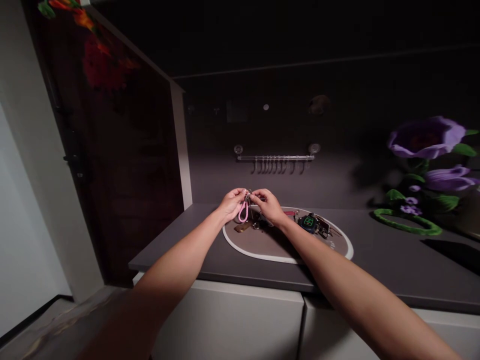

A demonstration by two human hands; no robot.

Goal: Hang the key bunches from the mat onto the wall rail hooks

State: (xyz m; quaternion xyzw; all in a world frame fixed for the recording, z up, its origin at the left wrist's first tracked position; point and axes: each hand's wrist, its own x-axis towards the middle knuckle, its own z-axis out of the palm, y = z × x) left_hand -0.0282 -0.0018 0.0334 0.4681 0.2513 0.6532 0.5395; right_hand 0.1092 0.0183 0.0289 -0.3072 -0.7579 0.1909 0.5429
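Both my hands meet above the back of an oval mat (258,248) with a white rim. My left hand (232,204) pinches a keychain that has a pink braided loop (243,212) hanging down. The fingertips of my right hand (267,204) close on the metal ring at the top of the same keychain. Below the hands, a brown item (243,227) and other small dark and metal things lie on the mat. To the right of my right wrist sit a dark watch with a green-lit face (308,223), a red item (290,213) and several small metal pieces (323,227).
A clear rail (275,158) with several hooks is fixed to the back wall. Purple artificial flowers (427,137) and a green ring (407,223) stand at the right of the grey counter (393,270). A dark door (123,175) is on the left; white cabinet fronts (232,320) lie below.
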